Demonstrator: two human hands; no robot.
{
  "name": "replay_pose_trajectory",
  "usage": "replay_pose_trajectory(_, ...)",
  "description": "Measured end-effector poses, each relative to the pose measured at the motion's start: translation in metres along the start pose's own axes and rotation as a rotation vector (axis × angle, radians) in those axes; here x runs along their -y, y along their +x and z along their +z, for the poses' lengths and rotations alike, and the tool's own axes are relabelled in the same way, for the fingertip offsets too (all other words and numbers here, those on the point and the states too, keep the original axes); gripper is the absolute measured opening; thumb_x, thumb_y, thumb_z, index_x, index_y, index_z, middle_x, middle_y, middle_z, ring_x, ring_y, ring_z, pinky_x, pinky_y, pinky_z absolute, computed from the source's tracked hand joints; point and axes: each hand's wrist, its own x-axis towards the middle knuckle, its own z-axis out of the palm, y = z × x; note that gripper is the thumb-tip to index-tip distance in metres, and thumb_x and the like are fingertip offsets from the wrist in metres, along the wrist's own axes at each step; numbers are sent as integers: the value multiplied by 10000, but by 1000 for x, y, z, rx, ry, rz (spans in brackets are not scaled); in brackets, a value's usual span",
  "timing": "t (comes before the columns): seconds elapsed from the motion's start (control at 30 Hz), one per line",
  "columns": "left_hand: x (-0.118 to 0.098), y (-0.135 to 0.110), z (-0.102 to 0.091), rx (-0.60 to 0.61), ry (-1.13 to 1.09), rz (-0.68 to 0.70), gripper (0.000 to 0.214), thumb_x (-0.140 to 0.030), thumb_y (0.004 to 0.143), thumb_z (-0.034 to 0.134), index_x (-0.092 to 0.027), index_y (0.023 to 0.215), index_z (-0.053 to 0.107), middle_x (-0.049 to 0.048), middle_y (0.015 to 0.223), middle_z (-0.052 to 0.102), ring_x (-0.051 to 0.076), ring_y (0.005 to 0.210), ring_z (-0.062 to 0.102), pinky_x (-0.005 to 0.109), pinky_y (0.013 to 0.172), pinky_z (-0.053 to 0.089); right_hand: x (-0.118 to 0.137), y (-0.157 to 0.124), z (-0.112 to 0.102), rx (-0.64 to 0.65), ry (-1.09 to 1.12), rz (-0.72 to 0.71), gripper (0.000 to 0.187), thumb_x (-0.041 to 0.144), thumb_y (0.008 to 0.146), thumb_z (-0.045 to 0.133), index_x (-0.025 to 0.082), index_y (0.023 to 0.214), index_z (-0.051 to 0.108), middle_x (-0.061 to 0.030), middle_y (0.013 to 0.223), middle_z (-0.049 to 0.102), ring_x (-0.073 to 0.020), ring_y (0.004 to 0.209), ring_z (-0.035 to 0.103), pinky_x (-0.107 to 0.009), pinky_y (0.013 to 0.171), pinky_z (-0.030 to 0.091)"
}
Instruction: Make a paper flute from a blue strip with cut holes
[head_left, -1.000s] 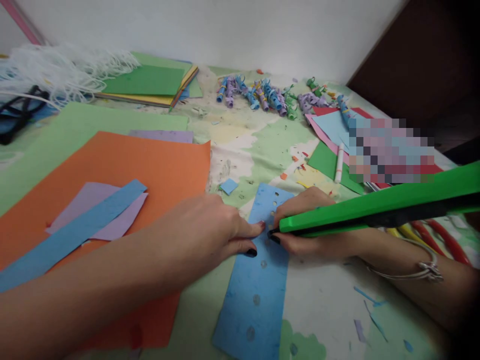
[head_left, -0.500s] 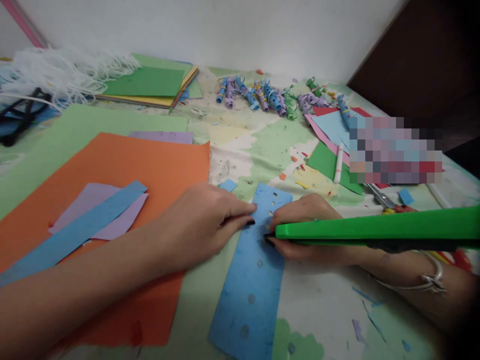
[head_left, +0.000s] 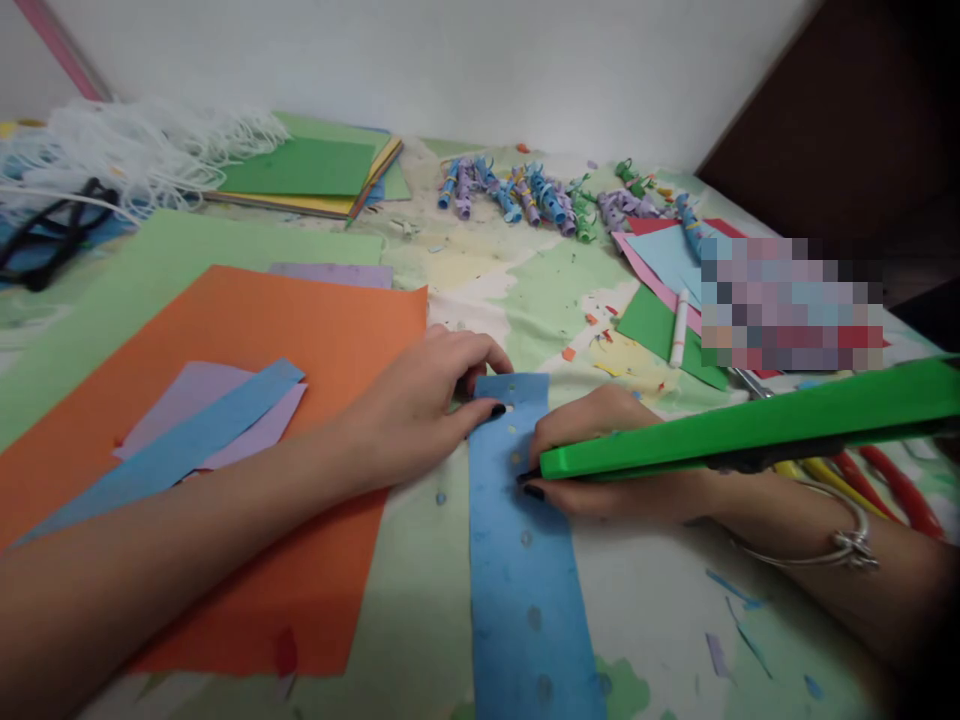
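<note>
A long strip of blue paper (head_left: 517, 560) lies before me, with small cut holes near its far end and grey round marks farther down. My left hand (head_left: 435, 390) pinches its far left edge, thumb on top and fingers curled behind. In my right hand (head_left: 607, 450) is a long green utility knife (head_left: 750, 420), held like a pen with its dark tip against the strip; the blade is hard to make out. That hand rests on the strip's right edge, and a silver bangle circles the wrist.
Orange paper (head_left: 330, 340) with lilac and blue pieces lies under my left forearm. Rolled paper tubes (head_left: 547, 195) line the back. White cord (head_left: 150, 150), a green paper stack (head_left: 315, 165) and black-framed glasses (head_left: 67, 230) sit left. At right are a white marker (head_left: 679, 328) and scissors (head_left: 892, 490).
The strip has turned, its far end swinging left and its near end right. My left fingers have shifted from pressing on top to curling behind its edge. The knife's far end has risen.
</note>
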Motion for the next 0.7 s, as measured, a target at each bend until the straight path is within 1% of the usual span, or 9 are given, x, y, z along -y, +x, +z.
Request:
replay_pose_trajectory(0.07, -2, -2, -1, 8, 0, -10, 154, -152, 754, 500, -164, 892, 567, -7, 658, 503, 152, 664, 483, 270, 604, 357, 1, -1, 0, -23, 13, 29, 128, 185, 793, 567, 131, 683, 601, 39, 556, 495, -56, 510, 396, -164, 459, 336)
replay_pose_trajectory(0.17, -4, -6, -2, 23, -10, -23, 154, -114, 720, 469, -172, 829, 561, -26, 592, 457, 131, 586, 446, 262, 562, 325, 6, 0, 0, -52, -34, 103, 161, 191, 790, 566, 129, 646, 605, 46, 521, 452, -54, 489, 353, -172, 427, 297)
replay_pose_trajectory(0.27, -5, -7, -4, 17, -15, -75, 66, -128, 679, 460, -181, 655, 491, -31, 555, 427, 113, 530, 398, 263, 528, 295, 12, 1, -1, -36, -95, 174, 209, 187, 774, 579, 132, 573, 574, 52, 490, 399, -53, 474, 319, -185, 419, 269)
replay_pose_trajectory(0.3, -5, -8, -5, 10, -5, -96, 87, -140, 664, 456, -183, 591, 440, -30, 533, 399, 111, 514, 378, 267, 514, 279, 13, 1, -1, -37, -92, 180, 215, 186, 774, 579, 131, 566, 570, 54, 483, 389, -52, 470, 315, -184, 419, 267)
replay_pose_trajectory(0.37, -5, -8, -6, 5, 35, -118, 160, -167, 636, 447, -188, 513, 347, -23, 503, 352, 116, 503, 357, 278, 497, 252, 13, 0, -1, -35, -48, 167, 198, 192, 784, 574, 127, 598, 591, 55, 482, 405, -49, 467, 327, -174, 419, 279)
replay_pose_trajectory(0.43, -7, -9, -6, 14, 113, -108, 162, -194, 622, 446, -191, 501, 337, -7, 513, 371, 134, 525, 380, 289, 505, 259, 11, -1, -1, -26, -1, 154, 158, 195, 788, 575, 119, 658, 623, 47, 505, 461, -50, 478, 362, -162, 426, 306)
replay_pose_trajectory(0.53, -9, -9, -5, 52, 245, -81, 99, -285, 671, 484, -188, 655, 473, 29, 634, 498, 189, 638, 468, 321, 583, 336, 7, -1, -3, 0, 38, 137, 132, 178, 780, 583, 107, 680, 631, 35, 538, 513, -48, 495, 396, -149, 438, 333)
replay_pose_trajectory(0.6, -10, -10, -4, 78, 268, -60, 254, -380, 716, 515, -172, 863, 520, 60, 769, 565, 233, 746, 513, 360, 661, 375, 6, 0, -5, 8, 66, 107, 133, 157, 777, 581, 100, 665, 625, 36, 535, 514, -42, 494, 400, -142, 445, 341)
replay_pose_trajectory(0.7, -8, -11, -2, 82, 236, -39, 471, -457, 728, 563, -164, 1084, 468, 89, 942, 594, 264, 871, 537, 396, 752, 391, 6, 1, -6, 10, 101, 79, 121, 135, 774, 574, 95, 673, 628, 41, 525, 512, -36, 486, 405, -135, 453, 349)
